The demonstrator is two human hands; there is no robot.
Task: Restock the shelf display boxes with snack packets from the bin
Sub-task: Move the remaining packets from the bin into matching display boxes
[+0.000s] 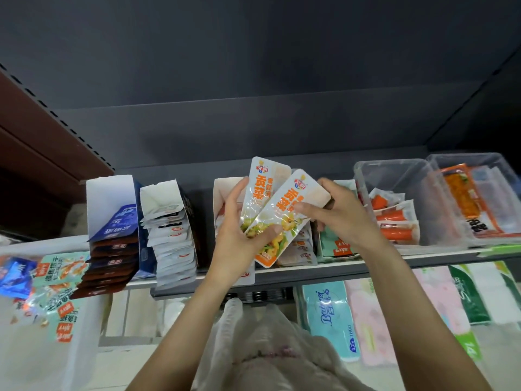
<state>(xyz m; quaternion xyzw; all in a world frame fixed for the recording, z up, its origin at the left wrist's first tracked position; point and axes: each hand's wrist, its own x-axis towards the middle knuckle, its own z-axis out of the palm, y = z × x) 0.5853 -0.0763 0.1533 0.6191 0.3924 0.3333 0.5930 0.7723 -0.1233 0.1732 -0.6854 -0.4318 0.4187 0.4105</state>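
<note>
Two long snack packets with orange lettering, one point(260, 187) behind the other point(284, 218), are fanned out in front of the shelf. My left hand point(239, 230) grips their lower ends, thumb across the front one. My right hand point(338, 213) pinches the upper end of the front packet. Behind them stands a white display box point(222, 193) holding similar packets point(301, 249). The bin is not in view.
Left on the shelf point(394, 262) stand a blue box of dark packets point(112, 235) and a box of white packets point(172, 232). Right are a teal-packet box point(335, 246) and clear tubs point(394, 204) with orange snacks. Tissue packs point(329, 314) lie on the shelf below.
</note>
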